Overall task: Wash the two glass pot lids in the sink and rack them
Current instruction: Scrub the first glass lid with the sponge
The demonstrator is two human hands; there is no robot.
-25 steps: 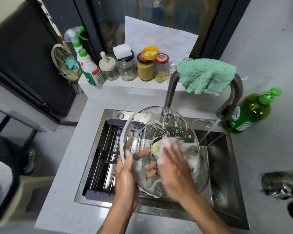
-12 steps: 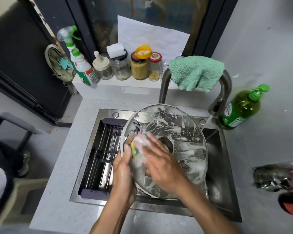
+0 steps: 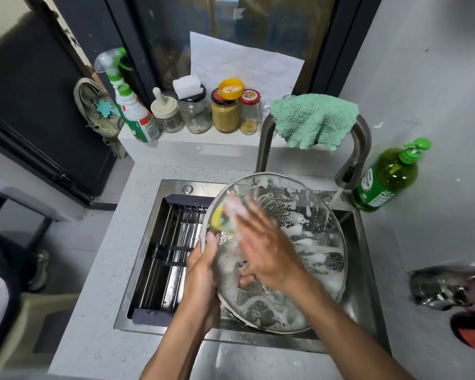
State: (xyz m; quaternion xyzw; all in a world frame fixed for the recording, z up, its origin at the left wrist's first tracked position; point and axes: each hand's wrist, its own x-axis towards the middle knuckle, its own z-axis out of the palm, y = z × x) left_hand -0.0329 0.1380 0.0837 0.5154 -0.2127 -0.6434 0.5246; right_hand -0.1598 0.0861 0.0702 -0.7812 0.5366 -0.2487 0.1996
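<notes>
Glass, soapy and streaked with white foam, fills the middle of the head view: a large pot lid [image 3: 299,242] is held tilted above the steel sink [image 3: 359,270], its metal rim running from near the faucet down to the front edge of the basin. Only this one lid can be made out; a second cannot be told apart from it.

The left hand [image 3: 203,272] grips the lid at its left rim, thumb on the upper face and fingers curled round behind, some of them showing through the glass. The right hand [image 3: 261,250] lies flat and spread on the upper face, fingers blurred, pressing a yellow sponge [image 3: 221,219] covered in suds against the upper left part of the lid.

A dark slatted drying rack [image 3: 170,248] sits in the left half of the sink, just beside the lid. A thin stream of water falls from the head of the grey faucet [image 3: 351,165] at the right, past the lid's far edge. A mint-green cloth [image 3: 313,119] is draped over the faucet's arch.

On the pale speckled desk [image 3: 104,283] a green soap bottle [image 3: 387,176] with a pump stands to the right of the faucet. On the ledge behind the sink stand a spray bottle [image 3: 132,108] and a row of jars [image 3: 225,113].
</notes>
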